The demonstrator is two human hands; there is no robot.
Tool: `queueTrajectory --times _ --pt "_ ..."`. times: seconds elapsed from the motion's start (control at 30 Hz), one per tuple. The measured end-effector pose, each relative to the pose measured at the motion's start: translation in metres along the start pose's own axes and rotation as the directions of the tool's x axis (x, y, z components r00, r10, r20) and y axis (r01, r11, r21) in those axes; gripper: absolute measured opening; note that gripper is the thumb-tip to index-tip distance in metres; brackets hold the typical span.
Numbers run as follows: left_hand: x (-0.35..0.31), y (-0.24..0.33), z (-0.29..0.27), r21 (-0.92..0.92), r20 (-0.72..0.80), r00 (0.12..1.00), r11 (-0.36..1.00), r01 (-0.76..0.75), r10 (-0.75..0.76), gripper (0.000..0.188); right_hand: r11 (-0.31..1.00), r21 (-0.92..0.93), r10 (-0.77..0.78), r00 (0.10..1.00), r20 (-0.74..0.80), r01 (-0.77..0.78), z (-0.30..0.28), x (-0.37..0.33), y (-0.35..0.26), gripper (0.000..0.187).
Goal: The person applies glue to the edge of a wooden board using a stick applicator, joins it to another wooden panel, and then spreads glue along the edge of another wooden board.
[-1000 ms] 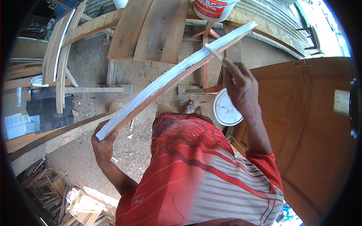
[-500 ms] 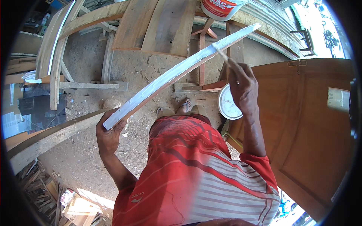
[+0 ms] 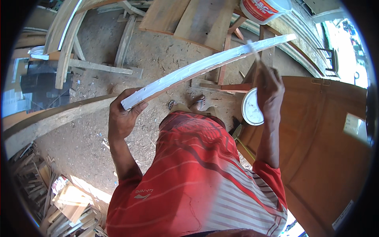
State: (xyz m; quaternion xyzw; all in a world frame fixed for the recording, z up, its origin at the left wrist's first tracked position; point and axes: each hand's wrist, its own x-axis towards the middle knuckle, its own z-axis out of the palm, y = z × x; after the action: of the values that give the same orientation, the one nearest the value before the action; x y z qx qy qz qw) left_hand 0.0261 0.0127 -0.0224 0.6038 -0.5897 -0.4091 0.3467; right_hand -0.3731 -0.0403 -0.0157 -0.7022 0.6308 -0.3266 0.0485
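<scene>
My left hand is closed around the near end of a long, slim wooden board, its thumb below and fingers behind. The board slants up to the far right, its upward edge covered in wet-looking white paste and bare reddish wood showing beneath. In my right hand is a slim, pale stick-like applicator. Its blurred tip meets the white paste toward the board's far end. Below that hand lies a round white lid with smears on it, partly hidden by my right wrist.
A white bucket with a red label stands at the far right, near wide planks on a wooden frame. A large brown wooden panel fills the right side. A curved beam lies left; scrap wood is heaped lower left.
The board and both hands have shifted to the right in the picture. The board now lies at a flatter slant. The applicator's tip remains near the far end, and the view has tilted slightly.
</scene>
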Motion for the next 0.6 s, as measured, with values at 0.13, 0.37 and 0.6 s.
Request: queueTrajectory --times 0.13,0.37,0.6 --pt "-0.003 -0.003 0.002 -0.030 0.009 1.000 1.000 -0.007 0.008 0.034 0.899 0.419 -0.282 0.902 0.328 0.129 -0.001 -0.031 -0.063 0.045" --pt "-0.005 -0.014 0.001 -0.034 0.017 0.999 0.999 0.028 -0.028 0.034 0.629 0.654 0.650 0.746 -0.145 -0.420 -0.008 0.008 0.050 0.040" --pt "-0.012 -0.018 0.011 -0.066 -0.003 1.000 0.997 0.026 -0.026 0.034 0.146 0.835 0.772 0.589 0.239 -0.531 0.013 0.048 0.278 0.041"
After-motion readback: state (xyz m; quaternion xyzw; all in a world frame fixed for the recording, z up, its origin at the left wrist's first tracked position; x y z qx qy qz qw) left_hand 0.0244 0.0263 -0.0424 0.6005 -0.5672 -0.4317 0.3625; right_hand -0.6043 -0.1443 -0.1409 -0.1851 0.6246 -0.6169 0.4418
